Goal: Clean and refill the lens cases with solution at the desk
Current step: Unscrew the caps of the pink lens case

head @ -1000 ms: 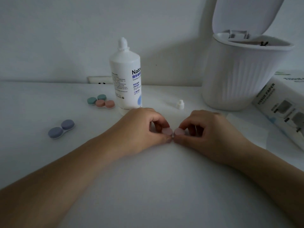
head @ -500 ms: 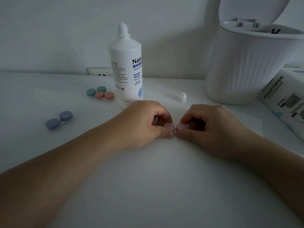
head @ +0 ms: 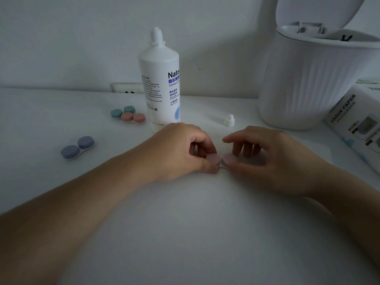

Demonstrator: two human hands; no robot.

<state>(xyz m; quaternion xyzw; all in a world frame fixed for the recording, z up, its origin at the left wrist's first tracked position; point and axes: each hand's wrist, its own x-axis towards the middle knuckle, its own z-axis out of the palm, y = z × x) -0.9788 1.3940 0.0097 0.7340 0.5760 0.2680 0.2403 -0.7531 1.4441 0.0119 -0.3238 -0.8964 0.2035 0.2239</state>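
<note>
Pink lens case (head: pixel 221 159): set on the worktop (head: pixel 185 233) at centre, between the two hands, well in front of the solution bottle (head: pixel 161 87).
Left hand (head: pixel 181 150): curled round the left cap, which is pinched between thumb and fingers.
Right hand (head: pixel 273 159): held over the right cap; the thumb is laid against its near edge, the fingers are loosely curled above it, the forefinger lifted clear. A firm pinch cannot be made out.
Handling: the case is judged light, stiff plastic, small enough to skid on the smooth worktop. It is best taken by the cap rims, one cap turned while the other side is braced. Slipperiness is to be expected once solution is on it.
Bottle handling: judged the heavier item, rigid, best taken round the body; its nozzle is seen uncapped.
Count, lens cases: four are counted, namely the pink one, a blue case (head: pixel 77 147), a green case (head: pixel 122 112) and an orange case (head: pixel 133 117), the last two touching.
Count, others: one bottle, one loose bottle cap (head: pixel 229 120), one open bin (head: pixel 312 79), one tissue box (head: pixel 357 124).
</note>
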